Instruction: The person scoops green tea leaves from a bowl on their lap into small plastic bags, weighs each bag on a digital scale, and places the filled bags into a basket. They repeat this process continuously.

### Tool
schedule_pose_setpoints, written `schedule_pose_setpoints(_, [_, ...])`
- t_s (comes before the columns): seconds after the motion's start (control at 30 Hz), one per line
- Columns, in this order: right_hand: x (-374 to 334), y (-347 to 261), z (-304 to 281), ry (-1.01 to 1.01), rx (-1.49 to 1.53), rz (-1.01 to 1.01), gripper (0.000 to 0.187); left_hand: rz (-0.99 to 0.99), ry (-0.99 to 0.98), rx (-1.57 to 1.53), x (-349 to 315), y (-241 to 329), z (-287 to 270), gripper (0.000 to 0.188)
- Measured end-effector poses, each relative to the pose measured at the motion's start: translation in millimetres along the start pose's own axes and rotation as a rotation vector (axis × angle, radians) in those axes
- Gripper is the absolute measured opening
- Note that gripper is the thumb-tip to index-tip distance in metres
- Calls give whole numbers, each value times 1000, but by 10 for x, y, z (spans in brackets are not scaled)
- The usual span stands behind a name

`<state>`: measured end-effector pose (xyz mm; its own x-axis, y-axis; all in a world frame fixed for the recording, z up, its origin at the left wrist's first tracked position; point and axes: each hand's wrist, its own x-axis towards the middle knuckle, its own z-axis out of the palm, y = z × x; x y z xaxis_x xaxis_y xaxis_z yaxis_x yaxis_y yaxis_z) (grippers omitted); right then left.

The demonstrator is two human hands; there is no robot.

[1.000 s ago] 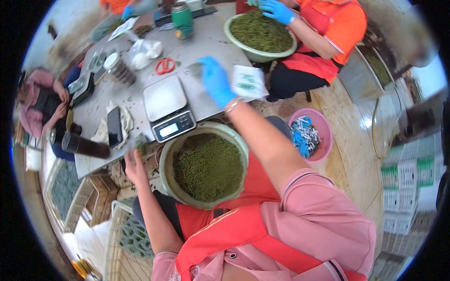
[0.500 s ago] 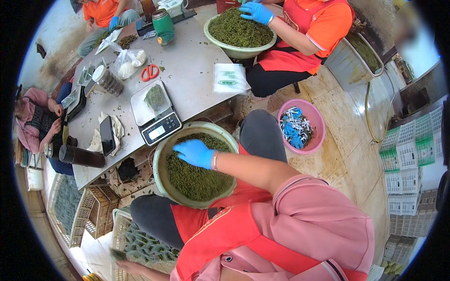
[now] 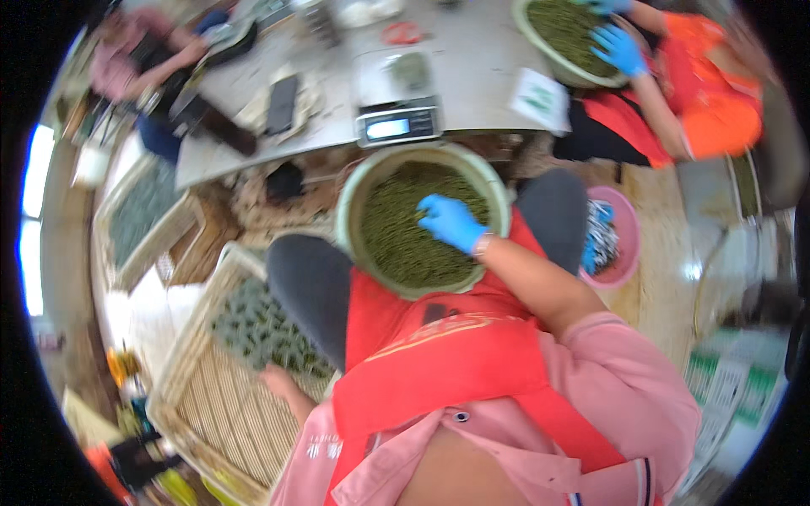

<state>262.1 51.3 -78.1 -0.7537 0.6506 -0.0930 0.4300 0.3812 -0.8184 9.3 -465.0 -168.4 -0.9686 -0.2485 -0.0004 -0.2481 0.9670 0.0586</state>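
"Right grip [image 3: 456, 223], in the blue glove: what is it doing?"

"It is over the green plant bits [image 3: 403, 240] in the pale basin [image 3: 344, 218], right of their middle. The fingers curl inward and point left. They're blurred, so I cannot tell whether they are closed on any of it."

"And where does that basin sit?"

"Between the wearer's knees, just on the near side of the counter [image 3: 485, 103]. The plant bits cover most of its inside."

"What about the left grip [image 3: 277, 381]?"

"Bare, low on the left, at the near side of the greenish pouches [image 3: 261, 325] in the slatted crate [image 3: 232, 405]. I cannot tell whether it holds one. The pouches fill the crate's far part; its ribbed bottom shows nearer."

"Anything on the counter?"

"A scale [image 3: 398, 126] at the near edge, straight beyond the basin, with a small greenish bundle [image 3: 410, 71] on its plate. Red scissors [image 3: 402, 33] lie farther back. To the left, a dark phone [image 3: 282, 105] rests on a pale cloth [image 3: 251, 115], and a dark bottle [image 3: 215, 125] lies left of that."

"And on the right?"

"A white packet with green print [image 3: 540, 99] at the counter's right end, and a pink tub [image 3: 628, 244] on the floor, right of the wearer's knee. Farther off, a co-worker's blue-gloved hand [image 3: 620, 51] is at another green-filled basin [image 3: 567, 76]."
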Motion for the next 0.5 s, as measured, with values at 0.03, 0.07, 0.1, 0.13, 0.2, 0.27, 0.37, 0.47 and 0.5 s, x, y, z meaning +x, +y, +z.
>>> schedule_pose_setpoints(0.03, [-19,-117,-90,-106,330,248,27,-7,22,12,12,-97,-84,43])
schedule_pose_setpoints(0.07, [-24,20,-66,-98,449,264,24,-9,33,22,-19,-238,-114,43])
schedule_pose_setpoints(0.1, [-31,146,-80,-135,403,326,24,-11,34,98,-63,-208,-180,46])
schedule_pose_setpoints(0.13, [-30,209,-151,-254,321,396,23,-2,28,166,-107,-113,-231,49])
schedule_pose_setpoints(0.2, [-75,116,-215,-214,525,392,19,-27,-19,207,-240,-35,-295,54])
schedule_pose_setpoints(0.27, [-81,-59,-274,-182,660,370,17,-23,-70,260,-365,15,-355,58])
schedule_pose_setpoints(0.37, [-53,-169,-368,-155,730,372,16,74,-149,254,-313,164,-303,62])
schedule_pose_setpoints(0.47, [-12,-41,-396,-296,618,398,20,69,-128,179,-128,54,-55,53])
schedule_pose_setpoints(0.5, [24,-1,-403,-350,549,403,22,41,-250,93,-101,127,-147,63])
